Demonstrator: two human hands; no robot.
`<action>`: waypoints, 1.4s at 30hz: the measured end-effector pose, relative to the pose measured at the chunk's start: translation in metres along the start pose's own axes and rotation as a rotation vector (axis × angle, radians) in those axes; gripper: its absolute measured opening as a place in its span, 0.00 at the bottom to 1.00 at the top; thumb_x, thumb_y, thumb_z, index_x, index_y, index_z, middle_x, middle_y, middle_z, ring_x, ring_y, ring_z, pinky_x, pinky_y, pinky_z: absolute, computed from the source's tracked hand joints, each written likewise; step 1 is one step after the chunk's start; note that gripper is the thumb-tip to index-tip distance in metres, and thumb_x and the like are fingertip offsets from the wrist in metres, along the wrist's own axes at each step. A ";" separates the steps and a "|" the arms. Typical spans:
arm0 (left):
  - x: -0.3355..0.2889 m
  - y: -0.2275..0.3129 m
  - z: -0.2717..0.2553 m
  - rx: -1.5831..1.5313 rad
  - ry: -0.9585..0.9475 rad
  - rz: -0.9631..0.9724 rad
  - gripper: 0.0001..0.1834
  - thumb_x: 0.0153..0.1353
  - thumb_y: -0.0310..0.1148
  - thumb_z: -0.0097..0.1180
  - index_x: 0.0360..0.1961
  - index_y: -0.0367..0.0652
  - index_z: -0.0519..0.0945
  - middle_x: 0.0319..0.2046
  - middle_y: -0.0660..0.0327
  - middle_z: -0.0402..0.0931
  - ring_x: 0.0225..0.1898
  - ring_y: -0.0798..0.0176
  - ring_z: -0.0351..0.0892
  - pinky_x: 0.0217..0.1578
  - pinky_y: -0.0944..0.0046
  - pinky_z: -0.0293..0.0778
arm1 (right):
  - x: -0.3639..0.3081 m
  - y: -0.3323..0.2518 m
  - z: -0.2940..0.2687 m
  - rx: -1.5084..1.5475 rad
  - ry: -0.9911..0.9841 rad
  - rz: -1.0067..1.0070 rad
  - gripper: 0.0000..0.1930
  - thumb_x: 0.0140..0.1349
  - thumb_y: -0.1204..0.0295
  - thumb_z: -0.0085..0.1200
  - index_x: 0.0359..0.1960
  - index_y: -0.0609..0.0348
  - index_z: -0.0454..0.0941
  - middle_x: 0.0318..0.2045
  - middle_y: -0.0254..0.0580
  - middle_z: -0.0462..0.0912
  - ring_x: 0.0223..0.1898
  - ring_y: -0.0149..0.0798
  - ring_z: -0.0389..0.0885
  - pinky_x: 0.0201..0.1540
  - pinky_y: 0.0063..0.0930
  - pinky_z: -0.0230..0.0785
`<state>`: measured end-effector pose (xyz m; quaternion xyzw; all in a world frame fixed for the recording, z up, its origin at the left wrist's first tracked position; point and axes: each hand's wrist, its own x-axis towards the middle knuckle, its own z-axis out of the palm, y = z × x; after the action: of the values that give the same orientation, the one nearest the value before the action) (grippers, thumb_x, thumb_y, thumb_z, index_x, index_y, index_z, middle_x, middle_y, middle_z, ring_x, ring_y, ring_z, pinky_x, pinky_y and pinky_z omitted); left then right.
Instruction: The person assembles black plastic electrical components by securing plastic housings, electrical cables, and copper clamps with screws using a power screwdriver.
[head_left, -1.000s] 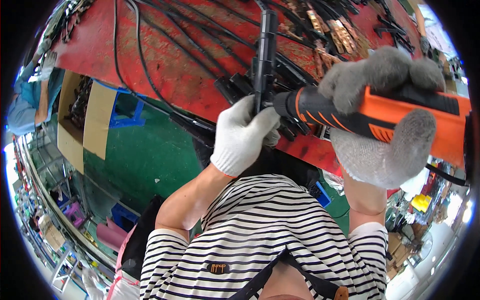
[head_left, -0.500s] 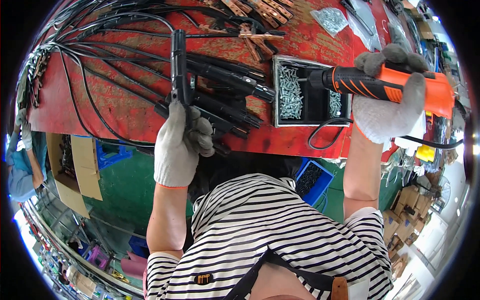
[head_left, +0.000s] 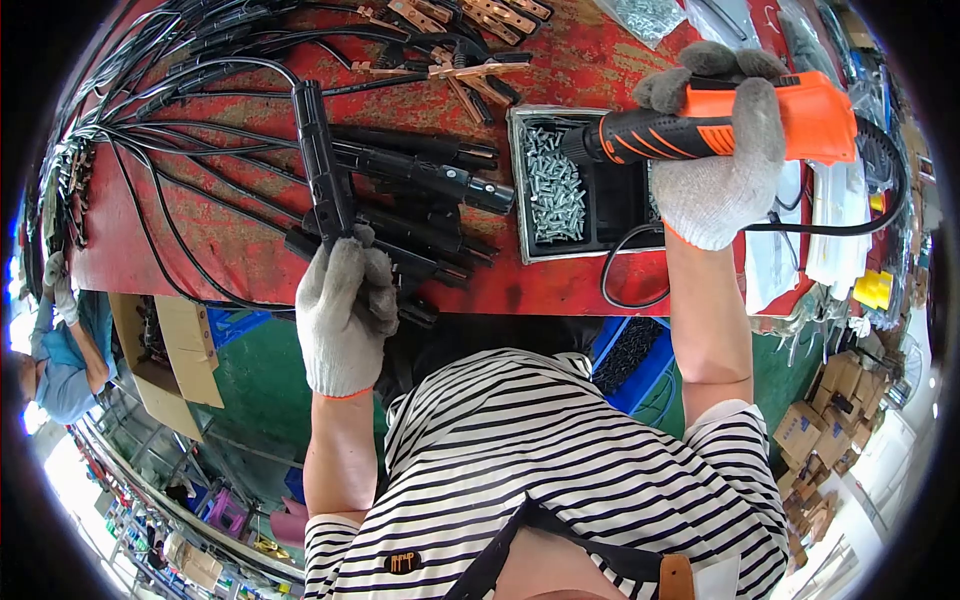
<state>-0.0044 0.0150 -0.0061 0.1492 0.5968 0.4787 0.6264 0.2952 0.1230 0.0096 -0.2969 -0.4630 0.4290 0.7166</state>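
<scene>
Gripping a long black plastic electrode-holder handle [head_left: 318, 160] with its cable trailing off, your left hand [head_left: 345, 305] in its grey knit glove is closed round the handle's lower end, just at the near edge of the red worn surface [head_left: 215, 225]. Your right hand [head_left: 722, 150], gloved the same, is clamped on an orange and black corded power screwdriver [head_left: 720, 125], held over the far right corner of the shallow grey metal tray [head_left: 625, 215], its dark tip pointing left over the tray. The two hands are well apart, one either side of that tray. Inside the tray's left half lies a heap of small silver screws [head_left: 553, 190]. Left of the tray, just beside it, more black handles [head_left: 420, 175] lie bundled with their cables. Beyond the tray, copper-coloured metal clamps [head_left: 470, 70] lie scattered. Right of the tray, the screwdriver's black cord [head_left: 880, 180] loops away.
</scene>
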 end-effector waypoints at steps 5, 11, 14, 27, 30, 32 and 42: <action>0.000 0.003 0.003 0.050 -0.003 0.017 0.15 0.75 0.40 0.54 0.52 0.40 0.77 0.31 0.63 0.80 0.22 0.74 0.74 0.19 0.74 0.65 | -0.001 0.009 -0.001 -0.004 0.061 0.010 0.17 0.69 0.62 0.56 0.55 0.54 0.74 0.45 0.50 0.84 0.32 0.44 0.85 0.43 0.50 0.79; -0.001 0.002 0.003 0.056 0.003 -0.009 0.14 0.75 0.38 0.56 0.53 0.41 0.80 0.33 0.66 0.82 0.25 0.75 0.77 0.23 0.78 0.67 | 0.000 0.013 -0.002 -0.008 0.047 0.010 0.16 0.70 0.63 0.56 0.55 0.54 0.74 0.44 0.49 0.84 0.32 0.43 0.84 0.42 0.50 0.77; -0.002 0.002 0.004 0.105 0.012 0.013 0.15 0.74 0.39 0.56 0.53 0.41 0.80 0.32 0.66 0.82 0.25 0.75 0.77 0.22 0.78 0.66 | 0.000 0.009 -0.001 0.051 0.042 0.031 0.16 0.70 0.63 0.55 0.55 0.53 0.74 0.44 0.49 0.83 0.32 0.43 0.84 0.42 0.50 0.76; -0.002 0.007 -0.005 0.132 -0.017 0.053 0.13 0.73 0.38 0.57 0.47 0.37 0.79 0.27 0.63 0.80 0.20 0.74 0.74 0.18 0.74 0.65 | 0.007 -0.024 0.024 0.158 0.034 0.047 0.17 0.67 0.58 0.54 0.51 0.55 0.77 0.42 0.48 0.84 0.31 0.44 0.81 0.44 0.50 0.70; -0.004 0.012 -0.011 0.205 -0.047 -0.009 0.13 0.71 0.39 0.57 0.44 0.38 0.79 0.25 0.64 0.79 0.19 0.74 0.72 0.18 0.74 0.65 | 0.005 -0.039 0.045 0.026 0.145 -0.025 0.19 0.65 0.56 0.56 0.48 0.58 0.79 0.39 0.46 0.83 0.29 0.42 0.77 0.43 0.46 0.68; -0.002 0.013 -0.005 0.212 -0.050 -0.022 0.13 0.71 0.39 0.57 0.44 0.38 0.79 0.26 0.64 0.79 0.19 0.74 0.73 0.19 0.74 0.66 | 0.011 -0.052 0.038 -0.084 0.126 -0.100 0.22 0.66 0.52 0.51 0.48 0.59 0.79 0.40 0.50 0.84 0.29 0.46 0.79 0.39 0.51 0.71; -0.006 0.008 -0.022 0.097 -0.072 0.007 0.13 0.66 0.36 0.63 0.43 0.36 0.78 0.28 0.62 0.80 0.22 0.73 0.76 0.21 0.72 0.69 | 0.015 -0.067 0.096 -0.063 0.191 0.057 0.29 0.65 0.47 0.56 0.53 0.61 0.76 0.41 0.46 0.81 0.32 0.44 0.79 0.48 0.48 0.72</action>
<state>-0.0260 0.0063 -0.0022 0.1987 0.5960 0.4457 0.6377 0.2327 0.1084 0.1086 -0.3717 -0.3974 0.4041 0.7352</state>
